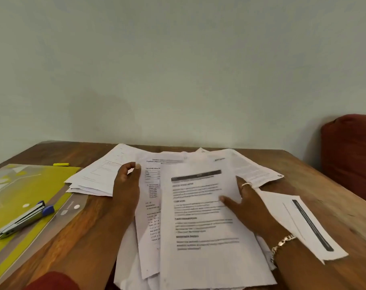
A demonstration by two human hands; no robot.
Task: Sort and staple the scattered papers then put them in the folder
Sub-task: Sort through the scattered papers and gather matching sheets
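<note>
A person sits at a brown wooden table (303,170) and sorts loose white printed sheets. The step in hand looks like gathering and ordering the pages, with stapling not yet begun.

To do it well, my judgement is that each sheet should be lifted by one edge, checked against its neighbours, then laid square on a single pile so the corners line up before any staple goes in.

The left hand (126,185) has its thumb and fingers curled in a pinch on the left edge of a white page with a small table printed on it (151,206). The right hand (248,203) lies flat with straight fingers, pressing down on the top white sheet with a dark header bar (199,216). That sheet lies under the right fingers and just beside the left hand.

More white papers fan out behind both hands (98,174), and one separate white sheet with a dark stripe (303,225) lies near the right wrist.

A yellow and clear plastic folder (21,185) lies well apart at the left, with a silver and blue stapler (24,219) resting on it. A yellow highlighter (61,164) lies beyond the folder.
</note>
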